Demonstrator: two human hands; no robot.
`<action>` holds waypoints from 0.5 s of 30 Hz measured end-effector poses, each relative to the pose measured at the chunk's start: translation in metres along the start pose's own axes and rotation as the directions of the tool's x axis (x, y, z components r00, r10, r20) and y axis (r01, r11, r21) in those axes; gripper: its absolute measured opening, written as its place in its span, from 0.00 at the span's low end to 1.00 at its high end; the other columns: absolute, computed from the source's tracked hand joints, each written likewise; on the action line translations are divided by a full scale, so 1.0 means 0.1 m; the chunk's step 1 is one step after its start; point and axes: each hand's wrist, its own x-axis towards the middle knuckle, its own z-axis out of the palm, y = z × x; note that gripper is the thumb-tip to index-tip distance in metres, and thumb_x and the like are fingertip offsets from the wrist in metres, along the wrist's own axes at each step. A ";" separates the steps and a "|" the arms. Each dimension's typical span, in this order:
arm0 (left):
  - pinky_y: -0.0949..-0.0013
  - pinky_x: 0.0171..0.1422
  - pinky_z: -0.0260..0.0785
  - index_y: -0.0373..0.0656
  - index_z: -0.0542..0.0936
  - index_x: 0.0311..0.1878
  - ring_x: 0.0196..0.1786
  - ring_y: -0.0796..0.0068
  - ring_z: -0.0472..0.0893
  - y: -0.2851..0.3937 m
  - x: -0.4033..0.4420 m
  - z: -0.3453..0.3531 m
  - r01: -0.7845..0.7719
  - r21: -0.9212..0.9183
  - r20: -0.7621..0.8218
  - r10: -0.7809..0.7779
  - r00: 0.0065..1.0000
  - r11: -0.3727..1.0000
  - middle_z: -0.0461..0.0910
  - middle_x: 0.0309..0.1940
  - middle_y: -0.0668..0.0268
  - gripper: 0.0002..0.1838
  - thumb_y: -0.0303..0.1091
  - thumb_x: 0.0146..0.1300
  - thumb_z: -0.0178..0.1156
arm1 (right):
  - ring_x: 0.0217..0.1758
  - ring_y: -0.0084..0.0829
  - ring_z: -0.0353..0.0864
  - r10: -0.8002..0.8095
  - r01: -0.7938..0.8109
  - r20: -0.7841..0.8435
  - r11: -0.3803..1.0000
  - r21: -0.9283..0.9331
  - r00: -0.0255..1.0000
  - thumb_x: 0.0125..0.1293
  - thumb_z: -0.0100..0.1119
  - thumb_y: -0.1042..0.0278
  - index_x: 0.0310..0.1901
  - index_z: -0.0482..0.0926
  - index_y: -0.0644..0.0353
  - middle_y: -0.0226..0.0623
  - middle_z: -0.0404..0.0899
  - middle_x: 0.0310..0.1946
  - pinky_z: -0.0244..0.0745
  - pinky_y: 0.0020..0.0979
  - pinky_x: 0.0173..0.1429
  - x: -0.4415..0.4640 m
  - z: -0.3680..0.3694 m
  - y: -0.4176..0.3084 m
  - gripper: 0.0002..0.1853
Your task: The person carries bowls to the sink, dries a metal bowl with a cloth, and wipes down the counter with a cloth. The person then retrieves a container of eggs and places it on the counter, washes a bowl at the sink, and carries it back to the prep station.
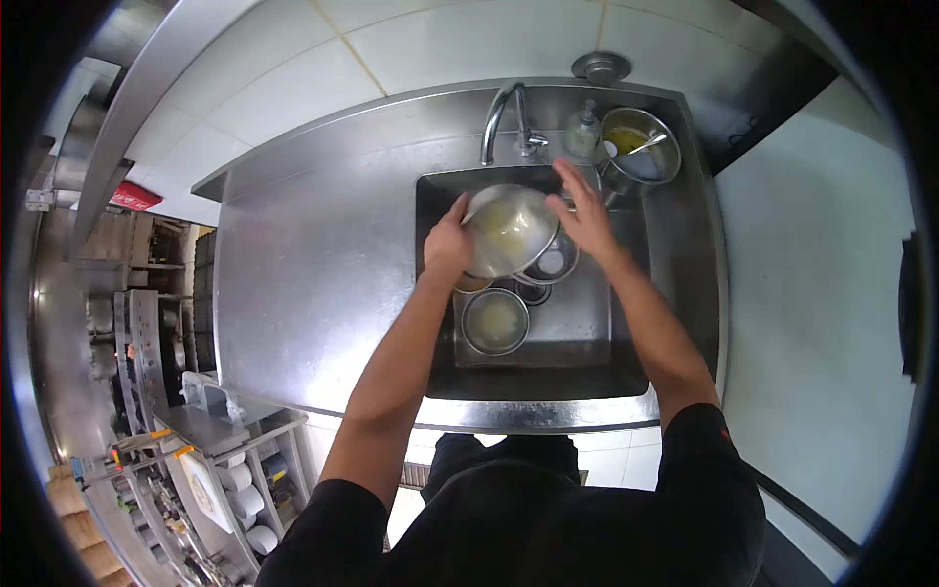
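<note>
A shiny metal bowl, tilted and slightly blurred, is held over the sink beneath the faucet. My left hand grips its left rim, thumb toward the inside. At the bowl's right rim, my right hand is raised with its fingers spread; whether a fingertip touches the rim, I cannot tell. Partly hidden under the bowl is another metal container with a pale round thing in it. A smaller round bowl with cloudy, yellowish contents stands on the sink floor.
A curved faucet rises behind the sink. On the back right of the counter stand a pump bottle and a metal pot with yellowish liquid and a utensil. A steel counter extends left; stacked white dishes sit on a lower shelf.
</note>
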 end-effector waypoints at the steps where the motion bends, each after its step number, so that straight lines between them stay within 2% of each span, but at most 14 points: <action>1: 0.51 0.62 0.78 0.55 0.72 0.71 0.55 0.40 0.83 -0.19 0.03 -0.05 0.097 -0.039 0.036 -0.096 0.995 0.994 0.80 0.62 0.55 0.25 0.39 0.72 0.52 | 0.77 0.49 0.64 -0.020 0.020 -0.001 0.994 -0.105 1.000 0.74 0.58 0.60 0.74 0.63 0.60 0.49 0.62 0.75 0.63 0.43 0.77 0.10 0.07 0.10 0.31; 2: 0.51 0.60 0.80 0.51 0.74 0.70 0.52 0.41 0.85 -0.31 0.03 -0.11 0.195 -0.075 0.076 -0.189 0.979 0.978 0.82 0.59 0.53 0.24 0.39 0.73 0.51 | 0.78 0.49 0.62 -0.039 0.038 0.000 0.978 -0.207 0.999 0.74 0.58 0.59 0.75 0.60 0.61 0.49 0.61 0.76 0.61 0.43 0.78 0.20 0.15 0.16 0.33; 3: 0.51 0.55 0.82 0.47 0.74 0.68 0.50 0.44 0.85 -0.25 -0.03 -0.22 0.328 -0.202 0.152 -0.302 0.941 0.923 0.83 0.56 0.52 0.23 0.40 0.73 0.50 | 0.79 0.49 0.61 -0.056 0.054 0.001 0.949 -0.310 0.998 0.75 0.57 0.57 0.77 0.57 0.62 0.49 0.59 0.77 0.59 0.42 0.79 0.26 0.23 0.28 0.35; 4: 0.52 0.50 0.84 0.42 0.74 0.67 0.48 0.46 0.86 -0.19 -0.09 -0.34 0.454 -0.316 0.240 -0.393 0.888 0.833 0.83 0.53 0.50 0.23 0.41 0.73 0.50 | 0.82 0.47 0.54 -0.045 0.071 0.073 0.910 -0.409 0.996 0.75 0.54 0.54 0.78 0.54 0.62 0.45 0.54 0.80 0.52 0.45 0.83 0.29 0.35 0.38 0.37; 5: 0.53 0.46 0.86 0.38 0.75 0.65 0.46 0.49 0.87 -0.15 -0.14 -0.43 0.570 -0.409 0.339 -0.461 0.820 0.713 0.84 0.51 0.49 0.24 0.41 0.73 0.49 | 0.82 0.46 0.53 -0.003 0.069 0.139 0.879 -0.471 0.990 0.75 0.54 0.54 0.78 0.54 0.62 0.43 0.53 0.80 0.50 0.46 0.83 0.26 0.41 0.49 0.37; 7: 0.54 0.41 0.87 0.35 0.74 0.65 0.45 0.54 0.88 -0.25 -0.13 -0.52 0.572 -0.387 0.408 -0.422 0.810 0.723 0.84 0.50 0.50 0.25 0.42 0.73 0.51 | 0.84 0.45 0.50 0.097 0.080 0.263 0.806 -0.587 0.960 0.75 0.54 0.54 0.79 0.55 0.62 0.40 0.51 0.81 0.46 0.49 0.84 0.17 0.51 0.66 0.37; 8: 0.55 0.38 0.88 0.33 0.73 0.65 0.44 0.57 0.88 -0.25 -0.13 -0.58 0.572 -0.380 0.442 -0.400 0.803 0.727 0.83 0.50 0.50 0.26 0.43 0.73 0.51 | 0.84 0.43 0.48 0.102 0.116 0.318 0.792 -0.600 0.942 0.74 0.55 0.54 0.77 0.58 0.61 0.36 0.49 0.82 0.45 0.53 0.84 0.15 0.53 0.68 0.36; 11: 0.56 0.37 0.87 0.33 0.75 0.62 0.40 0.55 0.88 -0.20 -0.11 -0.69 0.586 -0.275 0.446 -0.439 0.780 0.762 0.84 0.46 0.48 0.25 0.41 0.71 0.52 | 0.83 0.44 0.52 0.139 0.102 0.317 0.764 -0.637 0.938 0.73 0.55 0.58 0.72 0.68 0.62 0.39 0.57 0.79 0.49 0.49 0.83 0.17 0.59 0.72 0.29; 14: 0.56 0.37 0.87 0.33 0.79 0.57 0.39 0.55 0.88 -0.07 0.00 -0.78 0.579 -0.101 0.508 -0.458 0.730 0.809 0.85 0.44 0.50 0.22 0.40 0.69 0.54 | 0.77 0.46 0.64 0.214 -0.104 0.237 0.908 -0.405 0.948 0.70 0.58 0.58 0.65 0.76 0.61 0.42 0.69 0.73 0.59 0.47 0.79 0.34 0.48 0.76 0.25; 15: 0.56 0.37 0.87 0.33 0.80 0.55 0.38 0.55 0.88 -0.06 0.05 -0.76 0.548 -0.077 0.541 -0.427 0.724 0.833 0.85 0.43 0.51 0.20 0.39 0.69 0.55 | 0.74 0.47 0.67 0.188 -0.098 0.237 0.933 -0.347 0.953 0.68 0.60 0.57 0.63 0.77 0.61 0.43 0.71 0.71 0.62 0.46 0.77 0.39 0.42 0.58 0.25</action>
